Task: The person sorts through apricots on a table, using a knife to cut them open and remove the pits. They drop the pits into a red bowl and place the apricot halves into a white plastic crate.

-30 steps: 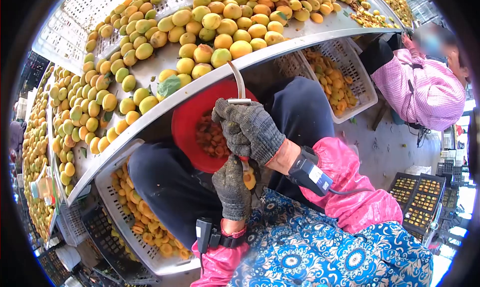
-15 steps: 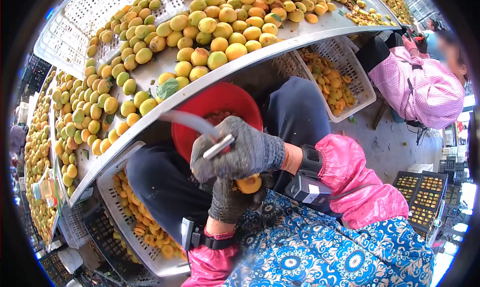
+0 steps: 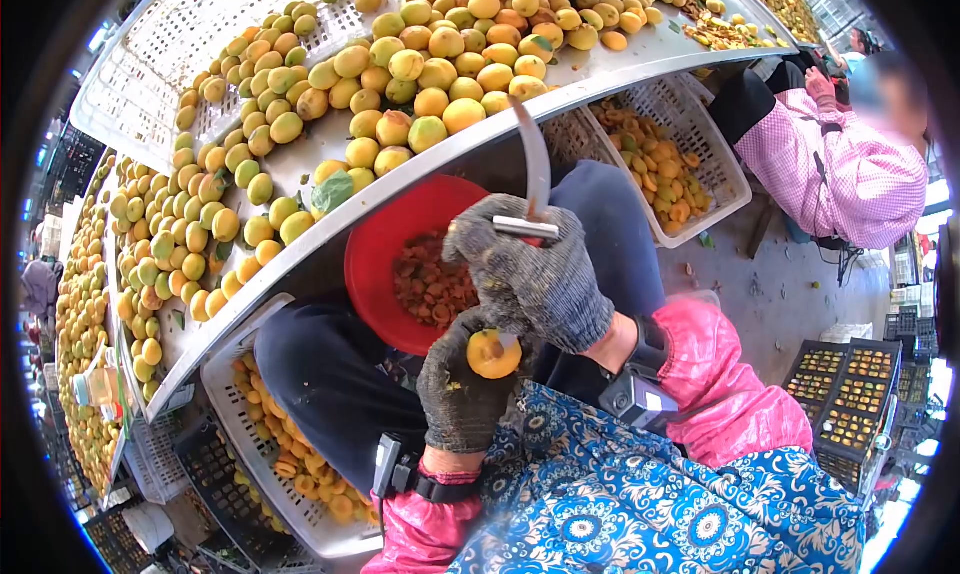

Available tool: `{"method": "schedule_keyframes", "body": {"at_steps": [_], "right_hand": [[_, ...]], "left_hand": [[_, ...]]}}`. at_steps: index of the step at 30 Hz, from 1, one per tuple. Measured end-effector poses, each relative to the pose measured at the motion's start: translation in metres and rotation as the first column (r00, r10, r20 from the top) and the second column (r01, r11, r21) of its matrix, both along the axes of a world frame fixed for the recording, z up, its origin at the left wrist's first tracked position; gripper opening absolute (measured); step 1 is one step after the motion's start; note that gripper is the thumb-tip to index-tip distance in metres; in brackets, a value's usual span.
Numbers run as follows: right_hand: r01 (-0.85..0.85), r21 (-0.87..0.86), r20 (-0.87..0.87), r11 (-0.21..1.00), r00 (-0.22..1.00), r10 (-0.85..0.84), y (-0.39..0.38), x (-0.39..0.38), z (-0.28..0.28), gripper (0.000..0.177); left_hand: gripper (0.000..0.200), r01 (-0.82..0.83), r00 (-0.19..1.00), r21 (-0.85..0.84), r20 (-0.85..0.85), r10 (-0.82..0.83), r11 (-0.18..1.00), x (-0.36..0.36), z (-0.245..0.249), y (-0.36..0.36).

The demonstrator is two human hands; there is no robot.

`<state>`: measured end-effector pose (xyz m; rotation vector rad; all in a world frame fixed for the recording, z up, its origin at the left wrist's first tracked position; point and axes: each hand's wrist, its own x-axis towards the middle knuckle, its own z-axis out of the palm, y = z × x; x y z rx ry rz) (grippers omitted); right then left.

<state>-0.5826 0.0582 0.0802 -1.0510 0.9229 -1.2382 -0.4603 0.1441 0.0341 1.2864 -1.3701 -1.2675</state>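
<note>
My left hand, in a dark knit glove, grips a yellow-orange apricot just above my lap. My right hand, gloved the same way, sits right above it and touches the fruit while holding a curved knife whose blade points up. A red bowl with apricot pits in it rests on my knees just left of both hands. Above the bowl, a metal table is heaped with whole apricots.
White crates of halved apricots sit under the table at my left knee and to the right. A person in a pink checked top sits at the right. Dark trays of fruit lie on the floor at far right.
My right hand turned the knife from pointing left to pointing up and shifted right. The apricot in my left hand now shows more fully.
</note>
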Motion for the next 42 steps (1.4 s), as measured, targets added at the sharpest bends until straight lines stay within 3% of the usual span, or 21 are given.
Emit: {"method": "schedule_keyframes", "body": {"at_steps": [2,3,4,6,7,8,10,11,13,14,16,20,22,26,29,30,31,32,34,37,42], "right_hand": [[0.07,-0.02,-0.068,0.997,0.995,-0.071,0.007,-0.005,-0.001,0.019],[0.07,0.069,0.009,0.995,0.997,-0.071,0.01,-0.007,0.002,0.019],[0.063,0.158,0.087,0.985,0.993,-0.078,0.014,-0.007,0.004,0.02],[0.167,0.036,0.066,0.985,0.983,-0.169,0.014,-0.002,-0.009,0.02],[0.173,0.037,0.044,0.984,0.984,-0.175,0.016,-0.003,-0.01,0.02],[0.18,0.037,0.021,0.983,0.983,-0.18,0.017,-0.004,-0.011,0.02],[0.226,-0.008,-0.014,0.974,0.974,-0.226,0.016,-0.002,-0.021,0.019],[0.232,0.011,-0.03,0.973,0.972,-0.232,0.015,-0.003,-0.025,0.019],[0.24,0.035,-0.048,0.97,0.97,-0.238,0.013,-0.005,-0.025,0.019],[0.2,0.07,-0.051,0.977,0.979,-0.197,0.012,-0.006,-0.021,0.019],[0.16,0.104,-0.051,0.982,0.987,-0.155,0.01,-0.006,-0.019,0.018],[0.15,-0.094,-0.095,0.984,0.983,-0.159,0.012,0.002,-0.028,0.011],[0.182,-0.039,-0.054,0.983,0.981,-0.184,0.019,0.009,-0.03,0.012],[0.214,-0.125,-0.126,0.969,0.965,-0.229,0.021,0.016,-0.031,0.012],[0.181,-0.114,-0.019,0.977,0.983,-0.185,0.02,0.015,-0.037,0.012],[0.147,-0.129,-0.021,0.981,0.988,-0.15,0.021,0.014,-0.037,0.014],[0.147,-0.131,-0.02,0.98,0.988,-0.151,0.02,0.012,-0.035,0.014],[0.17,-0.124,-0.065,0.978,0.982,-0.179,0.019,0.01,-0.032,0.013],[0.189,-0.121,-0.106,0.975,0.974,-0.202,0.018,0.006,-0.031,0.012],[0.248,-0.018,-0.057,0.968,0.967,-0.249,0.014,0.003,-0.036,0.014],[0.246,0.012,0.023,0.969,0.969,-0.246,0.021,0.006,-0.033,0.015]], "left_hand": [[0.033,-0.007,0.604,0.426,-0.719,0.343,0.905,-0.007,-0.006,-0.003],[0.025,0.147,0.392,0.544,-0.799,0.456,0.826,-0.007,-0.006,-0.005],[0.025,0.151,0.395,0.546,-0.798,0.456,0.824,-0.01,-0.01,-0.004],[0.032,-0.187,0.938,0.215,-0.252,0.239,0.959,-0.02,-0.021,-0.001],[0.033,-0.19,0.981,0.074,0.056,0.186,0.979,-0.025,-0.007,-0.002],[0.033,-0.185,0.982,0.077,0.054,0.181,0.98,-0.028,-0.01,-0.001],[0.025,-0.205,0.836,0.363,-0.419,0.355,0.909,-0.032,-0.016,-0.001],[0.025,-0.204,0.836,0.364,-0.418,0.355,0.909,-0.032,-0.015,-0.001],[0.028,-0.253,0.966,-0.028,0.051,0.255,0.967,-0.034,-0.01,-0.002],[0.028,-0.253,0.966,-0.023,0.052,0.253,0.967,-0.034,-0.011,-0.001],[0.024,-0.266,0.859,0.304,-0.355,0.368,0.915,-0.035,-0.016,-0.001],[0.025,-0.315,0.864,0.226,-0.333,0.377,0.922,-0.034,-0.026,0.0],[0.037,-0.179,0.965,-0.088,0.179,0.193,0.98,-0.026,-0.034,0.002],[0.037,-0.146,0.838,-0.304,0.467,0.28,0.942,-0.03,-0.048,-0.001],[0.025,-0.207,0.911,-0.253,0.301,0.28,0.945,-0.034,-0.045,-0.005],[0.03,-0.291,0.95,0.023,-0.111,0.291,0.957,-0.034,-0.054,-0.002],[0.037,-0.237,0.794,0.305,-0.486,0.365,0.923,-0.034,-0.054,-0.002],[0.037,-0.237,0.795,0.303,-0.486,0.364,0.923,-0.032,-0.053,0.0],[0.038,-0.091,0.513,0.453,-0.742,0.432,0.887,-0.028,-0.046,0.001],[0.039,0.053,0.336,0.707,-0.678,0.654,0.706,-0.028,-0.032,-0.002],[0.04,0.099,0.319,0.731,-0.666,0.674,0.675,-0.027,-0.042,-0.001]]}}
